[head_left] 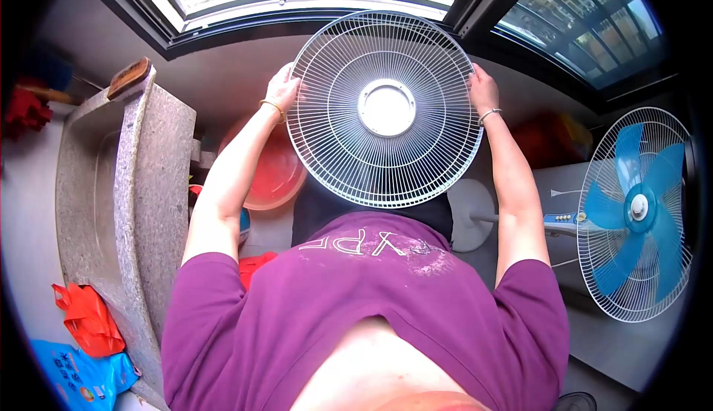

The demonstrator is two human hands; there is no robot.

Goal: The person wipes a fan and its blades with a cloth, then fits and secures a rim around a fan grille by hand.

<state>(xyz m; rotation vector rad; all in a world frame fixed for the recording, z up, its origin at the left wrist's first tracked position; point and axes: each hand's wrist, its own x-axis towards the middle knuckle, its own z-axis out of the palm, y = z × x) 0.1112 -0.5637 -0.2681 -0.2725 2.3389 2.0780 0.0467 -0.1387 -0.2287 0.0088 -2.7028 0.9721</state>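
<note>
A round white wire fan grille (336, 117) with an open ring at its centre is held up in front of me, below the window. My left hand (282, 90) grips its left rim, fingers partly hidden by the wires. On the opposite rim my right hand (483, 90) is closed round the edge. To the right stands a fan (639, 206) with blue blades, its front uncovered and a rear grille behind the blades. The fan's control panel (562, 220) and round white base (469, 215) show beside my right forearm.
A stone sink (132, 188) stands on the left, with a brown brush (129, 78) on its rim. A red basin (273, 177) sits under my left arm. Red (89, 319) and blue bags (78, 374) lie at lower left. The window frame (245, 24) runs along the far wall.
</note>
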